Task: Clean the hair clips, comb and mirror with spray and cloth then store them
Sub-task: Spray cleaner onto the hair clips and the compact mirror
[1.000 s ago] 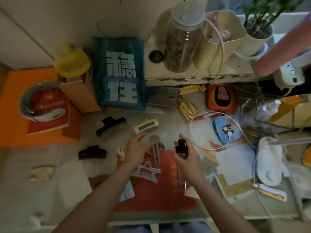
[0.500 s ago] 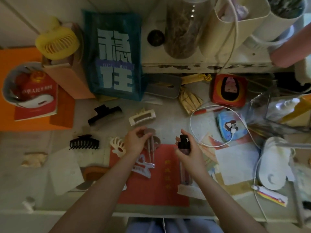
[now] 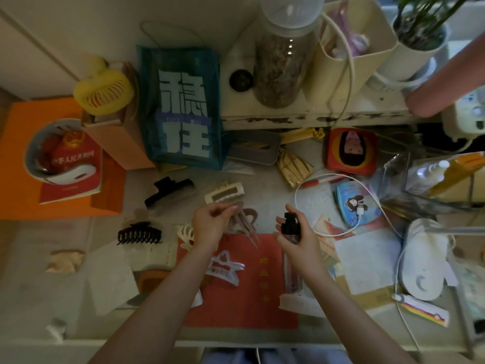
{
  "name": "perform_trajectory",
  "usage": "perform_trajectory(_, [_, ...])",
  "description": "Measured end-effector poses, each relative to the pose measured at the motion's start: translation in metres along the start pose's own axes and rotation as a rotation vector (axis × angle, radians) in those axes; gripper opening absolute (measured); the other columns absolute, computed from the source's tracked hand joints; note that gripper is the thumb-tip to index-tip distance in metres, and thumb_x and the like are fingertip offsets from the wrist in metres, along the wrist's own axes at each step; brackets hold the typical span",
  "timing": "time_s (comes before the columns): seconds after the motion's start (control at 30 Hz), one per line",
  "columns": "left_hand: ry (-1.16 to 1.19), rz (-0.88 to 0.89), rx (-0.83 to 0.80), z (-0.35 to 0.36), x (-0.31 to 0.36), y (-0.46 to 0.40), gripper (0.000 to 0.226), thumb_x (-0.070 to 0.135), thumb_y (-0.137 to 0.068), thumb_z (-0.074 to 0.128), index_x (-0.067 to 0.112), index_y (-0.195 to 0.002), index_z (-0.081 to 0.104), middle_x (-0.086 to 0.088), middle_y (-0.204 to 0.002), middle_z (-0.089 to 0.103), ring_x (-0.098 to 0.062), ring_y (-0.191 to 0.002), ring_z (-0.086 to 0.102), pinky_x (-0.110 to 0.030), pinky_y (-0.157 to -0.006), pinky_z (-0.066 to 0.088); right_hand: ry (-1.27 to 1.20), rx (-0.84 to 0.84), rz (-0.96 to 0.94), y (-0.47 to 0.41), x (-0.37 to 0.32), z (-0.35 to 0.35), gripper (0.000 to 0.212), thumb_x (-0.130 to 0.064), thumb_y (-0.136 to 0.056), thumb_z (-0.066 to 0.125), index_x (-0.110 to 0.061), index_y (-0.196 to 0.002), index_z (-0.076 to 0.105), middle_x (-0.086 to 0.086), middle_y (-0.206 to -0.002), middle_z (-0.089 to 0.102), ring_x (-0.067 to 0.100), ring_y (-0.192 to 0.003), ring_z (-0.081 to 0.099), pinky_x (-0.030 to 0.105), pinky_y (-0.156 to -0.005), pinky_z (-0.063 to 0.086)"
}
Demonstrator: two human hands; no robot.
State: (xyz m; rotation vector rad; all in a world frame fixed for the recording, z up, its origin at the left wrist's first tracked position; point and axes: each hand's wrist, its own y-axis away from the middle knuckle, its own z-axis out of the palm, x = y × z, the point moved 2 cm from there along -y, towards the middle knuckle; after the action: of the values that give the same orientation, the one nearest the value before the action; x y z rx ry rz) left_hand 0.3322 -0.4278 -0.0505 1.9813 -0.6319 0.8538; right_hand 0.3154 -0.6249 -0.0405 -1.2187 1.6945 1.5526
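Over cluttered desk (image 3: 262, 179), left hand (image 3: 210, 224) now pinches pinkish hair clip (image 3: 245, 224) it was reaching for 1 s ago; right hand (image 3: 296, 240) still wraps spray bottle (image 3: 290, 224). Glass jar (image 3: 283, 61) w/ dried bits behind.

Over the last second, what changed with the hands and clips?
The left hand, open and reaching at first, closed on the pink clip and now pinches it lifted, prongs pointing down. The right hand kept gripping the spray bottle, nozzle toward the clip. The black clips and cream clip stayed put.
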Motion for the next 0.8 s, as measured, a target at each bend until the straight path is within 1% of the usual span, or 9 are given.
perform_trajectory(0.07, [0.020, 0.014, -0.002, -0.003, 0.010, 0.003, 0.011, 0.019, -0.078, 0.076, 0.013, -0.087, 0.073, 0.002, -0.087, 0.070, -0.006, -0.083, 0.063, -0.012, -0.069, 0.042, -0.008, 0.021, -0.027, 0.002, -0.008, -0.001, 0.060, -0.008, -0.087, 0.065, -0.033, -0.136, 0.042, -0.012, -0.114, 0.061, -0.002, -0.102, 0.062, 0.015, -0.080, 0.052])
perform_trajectory(0.13, [0.039, 0.030, -0.005, -0.008, 0.022, 0.007, 0.008, 0.020, -0.080, 0.075, 0.014, -0.083, 0.071, 0.000, -0.088, 0.071, -0.010, -0.085, 0.064, -0.018, -0.073, 0.045, -0.014, 0.038, -0.053, 0.004, -0.017, -0.003, 0.059, -0.009, -0.087, 0.066, -0.030, -0.137, 0.043, -0.010, -0.115, 0.062, -0.001, -0.103, 0.062, 0.019, -0.085, 0.052])
perform_trajectory(0.23, [0.071, 0.085, -0.003, -0.017, 0.046, 0.015, 0.007, 0.021, -0.081, 0.073, 0.016, -0.080, 0.069, 0.001, -0.081, 0.070, -0.010, -0.079, 0.064, -0.024, -0.075, 0.048, -0.017, 0.061, -0.099, 0.009, -0.034, -0.006, 0.059, -0.010, -0.087, 0.066, -0.029, -0.137, 0.043, -0.009, -0.116, 0.063, -0.005, -0.101, 0.062, 0.017, -0.085, 0.051])
perform_trajectory(0.43, [0.226, 0.198, -0.001, -0.040, 0.097, 0.041, 0.009, 0.018, -0.083, 0.072, 0.013, -0.078, 0.065, 0.002, -0.074, 0.068, 0.000, -0.064, 0.064, -0.014, -0.063, 0.048, -0.070, 0.081, -0.211, 0.026, -0.070, -0.011, 0.054, -0.010, -0.087, 0.065, -0.033, -0.132, 0.043, -0.011, -0.112, 0.063, -0.008, -0.096, 0.062, 0.012, -0.082, 0.050])
perform_trajectory(0.5, [0.264, 0.244, -0.006, -0.048, 0.112, 0.052, 0.009, 0.016, -0.082, 0.072, 0.009, -0.080, 0.067, 0.002, -0.074, 0.068, 0.005, -0.060, 0.062, -0.008, -0.057, 0.047, -0.090, 0.097, -0.250, 0.032, -0.080, -0.011, 0.054, -0.009, -0.087, 0.066, -0.030, -0.132, 0.044, -0.010, -0.111, 0.064, -0.007, -0.097, 0.061, 0.010, -0.078, 0.049])
perform_trajectory(0.57, [0.296, 0.280, -0.008, -0.058, 0.127, 0.063, 0.010, 0.015, -0.083, 0.071, 0.006, -0.081, 0.068, 0.002, -0.073, 0.067, 0.006, -0.058, 0.061, -0.007, -0.055, 0.045, -0.112, 0.110, -0.292, 0.039, -0.091, -0.011, 0.055, -0.007, -0.087, 0.066, -0.026, -0.134, 0.045, -0.010, -0.111, 0.064, -0.004, -0.099, 0.062, 0.010, -0.078, 0.049])
perform_trajectory(0.63, [0.335, 0.294, -0.022, -0.069, 0.141, 0.073, 0.010, 0.017, -0.084, 0.070, 0.008, -0.080, 0.067, 0.002, -0.077, 0.068, 0.006, -0.061, 0.062, -0.012, -0.061, 0.047, -0.125, 0.119, -0.343, 0.048, -0.103, -0.012, 0.056, -0.005, -0.086, 0.066, -0.027, -0.134, 0.045, -0.009, -0.109, 0.065, -0.002, -0.099, 0.063, 0.015, -0.083, 0.051])
perform_trajectory(0.73, [0.429, 0.303, -0.050, -0.085, 0.163, 0.085, 0.010, 0.016, -0.083, 0.071, 0.009, -0.081, 0.065, -0.001, -0.084, 0.071, -0.002, -0.072, 0.068, -0.024, -0.075, 0.055, -0.158, 0.124, -0.419, 0.063, -0.124, -0.014, 0.056, -0.005, -0.086, 0.066, -0.032, -0.130, 0.046, -0.007, -0.109, 0.066, 0.009, -0.106, 0.063, 0.030, -0.093, 0.051])
perform_trajectory(0.8, [0.479, 0.326, -0.052, -0.094, 0.180, 0.096, 0.013, 0.017, -0.082, 0.072, 0.009, -0.078, 0.062, -0.003, -0.085, 0.070, -0.010, -0.078, 0.069, -0.028, -0.078, 0.056, -0.149, 0.127, -0.480, 0.074, -0.142, -0.016, 0.056, -0.009, -0.085, 0.069, -0.033, -0.131, 0.047, -0.009, -0.111, 0.066, 0.006, -0.107, 0.061, 0.030, -0.093, 0.050])
